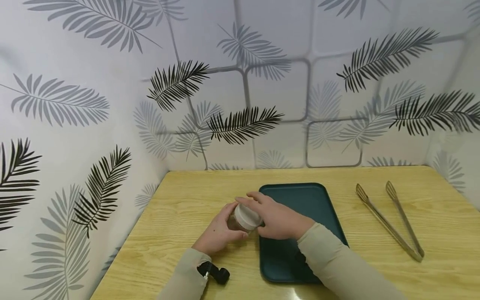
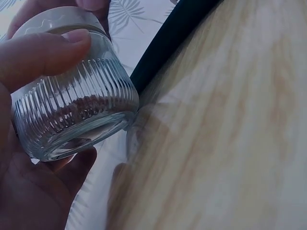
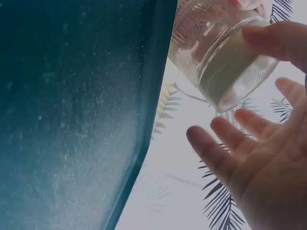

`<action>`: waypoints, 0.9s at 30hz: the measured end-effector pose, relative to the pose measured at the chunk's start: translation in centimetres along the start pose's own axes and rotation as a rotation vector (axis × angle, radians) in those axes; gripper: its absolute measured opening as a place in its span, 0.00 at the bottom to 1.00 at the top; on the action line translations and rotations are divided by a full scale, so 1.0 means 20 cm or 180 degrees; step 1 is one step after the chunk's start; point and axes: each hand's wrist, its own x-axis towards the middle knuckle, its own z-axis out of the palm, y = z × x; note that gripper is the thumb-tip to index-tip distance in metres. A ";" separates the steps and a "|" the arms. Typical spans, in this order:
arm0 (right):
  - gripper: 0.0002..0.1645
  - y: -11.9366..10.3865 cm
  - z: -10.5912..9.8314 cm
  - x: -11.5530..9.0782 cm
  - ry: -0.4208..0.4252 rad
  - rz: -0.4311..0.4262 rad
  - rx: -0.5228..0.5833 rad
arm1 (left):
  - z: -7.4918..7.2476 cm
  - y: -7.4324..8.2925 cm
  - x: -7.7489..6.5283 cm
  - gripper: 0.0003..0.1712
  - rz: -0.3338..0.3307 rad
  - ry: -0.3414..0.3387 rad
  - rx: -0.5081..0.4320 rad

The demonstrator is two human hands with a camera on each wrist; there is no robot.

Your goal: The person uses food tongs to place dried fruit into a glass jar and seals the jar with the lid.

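Observation:
A ribbed clear glass jar (image 2: 79,96) with small reddish-brown contents sits tilted in my left hand (image 1: 219,233), near the tray's left side. My left thumb lies across its upper part, below the white lid (image 1: 247,216); the other fingers curve around its far side and base. My right hand (image 1: 279,214) spans the lid from the right. In the right wrist view its thumb (image 3: 278,40) overlaps the lid's edge, while the other fingers (image 3: 208,146) are spread and extended, with a gap between them and the lid.
A dark green rectangular tray (image 1: 296,196) lies on the wooden table (image 1: 187,187), partly beneath my right forearm. Metal tongs (image 1: 393,225) lie spread to its right. Leaf-patterned walls (image 1: 277,91) border the table at the back and left.

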 end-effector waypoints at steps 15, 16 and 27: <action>0.45 -0.08 0.06 0.06 0.0291 0.1102 -0.0161 | 0.01 0.01 0.01 0.48 0.0102 0.0027 -0.0042; 0.45 -0.08 0.07 0.06 0.0305 0.1133 -0.0207 | 0.01 0.01 0.02 0.48 0.0093 0.0022 -0.0060; 0.46 -0.06 -0.01 0.03 -0.0120 0.0191 -0.0172 | 0.00 0.01 0.00 0.51 -0.0030 -0.0010 0.0060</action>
